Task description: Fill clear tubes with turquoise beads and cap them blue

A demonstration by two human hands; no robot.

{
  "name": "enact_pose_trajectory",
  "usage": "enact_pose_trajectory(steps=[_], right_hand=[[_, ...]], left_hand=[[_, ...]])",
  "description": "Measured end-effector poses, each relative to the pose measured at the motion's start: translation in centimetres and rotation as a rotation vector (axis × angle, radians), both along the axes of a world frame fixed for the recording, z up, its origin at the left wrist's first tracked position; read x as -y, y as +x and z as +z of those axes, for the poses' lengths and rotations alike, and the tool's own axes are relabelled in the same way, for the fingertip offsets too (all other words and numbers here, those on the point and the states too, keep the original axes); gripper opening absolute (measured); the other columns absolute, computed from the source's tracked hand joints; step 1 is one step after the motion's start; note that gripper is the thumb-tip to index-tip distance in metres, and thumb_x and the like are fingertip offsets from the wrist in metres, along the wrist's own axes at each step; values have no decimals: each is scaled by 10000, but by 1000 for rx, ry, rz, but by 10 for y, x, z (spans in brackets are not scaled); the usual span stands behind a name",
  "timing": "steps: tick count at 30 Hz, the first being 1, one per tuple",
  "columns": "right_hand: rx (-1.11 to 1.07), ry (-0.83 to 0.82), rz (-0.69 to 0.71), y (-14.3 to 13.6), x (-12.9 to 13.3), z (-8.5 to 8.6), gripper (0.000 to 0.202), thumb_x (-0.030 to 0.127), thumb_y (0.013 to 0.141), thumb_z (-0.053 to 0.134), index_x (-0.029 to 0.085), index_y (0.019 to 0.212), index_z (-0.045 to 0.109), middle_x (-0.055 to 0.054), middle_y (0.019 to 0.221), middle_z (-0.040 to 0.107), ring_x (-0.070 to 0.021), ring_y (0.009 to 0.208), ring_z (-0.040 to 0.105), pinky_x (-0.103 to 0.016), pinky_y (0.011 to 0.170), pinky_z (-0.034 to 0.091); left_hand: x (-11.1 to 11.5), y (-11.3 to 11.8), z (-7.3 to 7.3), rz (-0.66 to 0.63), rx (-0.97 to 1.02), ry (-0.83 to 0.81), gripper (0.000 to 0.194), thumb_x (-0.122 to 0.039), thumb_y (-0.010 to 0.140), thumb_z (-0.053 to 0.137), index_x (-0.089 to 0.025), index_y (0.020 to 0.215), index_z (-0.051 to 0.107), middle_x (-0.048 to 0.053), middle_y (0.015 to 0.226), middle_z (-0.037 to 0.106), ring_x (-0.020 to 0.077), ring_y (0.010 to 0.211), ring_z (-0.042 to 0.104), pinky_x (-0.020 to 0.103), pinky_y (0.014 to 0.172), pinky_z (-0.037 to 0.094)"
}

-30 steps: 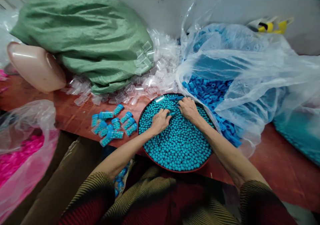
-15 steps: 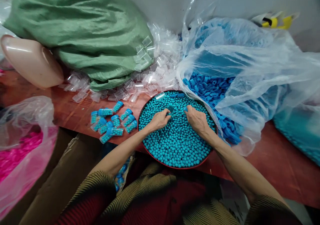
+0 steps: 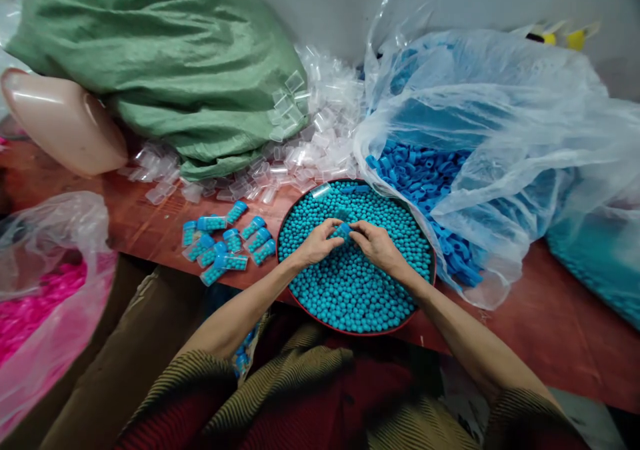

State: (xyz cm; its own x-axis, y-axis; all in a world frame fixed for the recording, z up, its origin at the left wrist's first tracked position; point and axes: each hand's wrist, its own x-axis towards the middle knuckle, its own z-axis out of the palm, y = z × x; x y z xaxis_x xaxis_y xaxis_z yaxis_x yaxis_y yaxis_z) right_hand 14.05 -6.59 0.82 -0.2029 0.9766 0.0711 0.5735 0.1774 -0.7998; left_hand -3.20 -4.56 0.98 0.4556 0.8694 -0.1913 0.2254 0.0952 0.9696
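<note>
Over a round red-rimmed tray (image 3: 350, 332) full of small turquoise balls (image 3: 360, 297), both hands meet near the middle. Fingers of my left hand (image 3: 323, 240) are closed on a small bottle (image 3: 341, 231) with a blue top, its body mostly hidden by the fingers. The fingertips of my right hand (image 3: 375, 245) pinch the blue cap at its right side. A clear empty tube (image 3: 321, 191) lies on the balls at the tray's back edge. Left of the tray, several filled bottles with blue caps (image 3: 233, 262) lie on the red table (image 3: 150, 237).
Clear tubes (image 3: 320, 143) are heaped behind the tray, beside a green sack (image 3: 200, 70). A plastic bag of blue caps (image 3: 425, 170) touches the tray's right. A pink container (image 3: 65, 123) stands far left, above a bag of pink pieces (image 3: 45, 297). Turquoise balls fill another bag (image 3: 590, 263).
My right hand has moved left to meet my left hand, and its fingertips are now on the blue cap. My left hand has hardly moved.
</note>
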Motion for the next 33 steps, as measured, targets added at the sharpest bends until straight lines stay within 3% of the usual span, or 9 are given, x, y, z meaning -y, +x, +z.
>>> enact_pose_trajectory(steps=[3, 7, 12, 17, 22, 24, 27, 30, 33], right_hand=[[-83, -40, -79, -3, 6, 4, 215, 318, 853, 501, 204, 907, 675, 10, 648, 653, -143, 560, 594, -258, 567, 477], [-26, 97, -143, -9, 18, 8, 266, 300, 876, 457, 184, 951, 685, -37, 764, 700, -160, 635, 626, -283, 652, 499], [48, 170, -49, -11, 28, 8, 314, 236, 901, 386, 195, 1063, 652, -62, 925, 712, -183, 789, 655, -312, 743, 519], [112, 270, 13, -11, 31, -1, 347, 237, 919, 345, 168, 1121, 618, -105, 927, 687, -214, 853, 640, -363, 782, 518], [-30, 119, 155, 7, 24, 2, 293, 233, 860, 481, 222, 1109, 637, -67, 933, 660, -194, 871, 608, -381, 818, 501], [-157, -22, 149, 15, 18, 3, 282, 260, 813, 558, 226, 1076, 656, -47, 913, 667, -182, 824, 614, -371, 782, 513], [-354, -200, 64, 15, 11, 2, 451, 311, 760, 622, 201, 1196, 589, -34, 870, 683, -175, 732, 631, -346, 672, 536], [-348, -156, -22, 4, 12, 1, 426, 316, 802, 568, 204, 1213, 576, -50, 913, 702, -201, 816, 653, -374, 726, 541], [-139, -10, 5, -10, 22, 4, 362, 310, 880, 454, 207, 1202, 583, -98, 1104, 670, -235, 1021, 622, -429, 893, 490]], left_hand=[[5, 2, 5, 14, 53, -98, 506, -230, 738, 561, -174, 1228, 448, 47, 1004, 594, 69, 564, 526, 186, 452, 407], [11, 4, 9, 39, 181, -217, 582, -262, 740, 571, -180, 1289, 398, 77, 1070, 569, 57, 492, 546, 189, 374, 425], [18, 5, 12, 64, 261, -257, 489, -273, 738, 591, -168, 1200, 469, -10, 814, 559, 44, 474, 509, 148, 355, 418], [26, 9, 12, 143, 161, -129, 331, -243, 759, 559, -192, 1082, 506, -40, 751, 530, 16, 403, 443, 120, 302, 324], [26, 1, 12, 76, 83, -146, 298, -261, 785, 527, -202, 1073, 474, -48, 750, 520, 35, 396, 485, 157, 344, 384], [24, -4, 13, 7, 46, -159, 307, -266, 786, 529, -201, 1079, 462, -43, 773, 516, 46, 402, 505, 175, 359, 403], [25, -6, 15, -54, 12, -144, 309, -277, 804, 514, -197, 1096, 455, -34, 783, 520, 47, 413, 497, 168, 358, 379], [29, -2, 15, -16, -24, -127, 375, -269, 810, 506, -204, 1173, 435, 6, 879, 555, 60, 478, 519, 167, 378, 389], [35, 4, 14, 114, -32, -92, 474, -264, 800, 519, -218, 1260, 412, 72, 1077, 557, 138, 714, 601, 181, 432, 433]])
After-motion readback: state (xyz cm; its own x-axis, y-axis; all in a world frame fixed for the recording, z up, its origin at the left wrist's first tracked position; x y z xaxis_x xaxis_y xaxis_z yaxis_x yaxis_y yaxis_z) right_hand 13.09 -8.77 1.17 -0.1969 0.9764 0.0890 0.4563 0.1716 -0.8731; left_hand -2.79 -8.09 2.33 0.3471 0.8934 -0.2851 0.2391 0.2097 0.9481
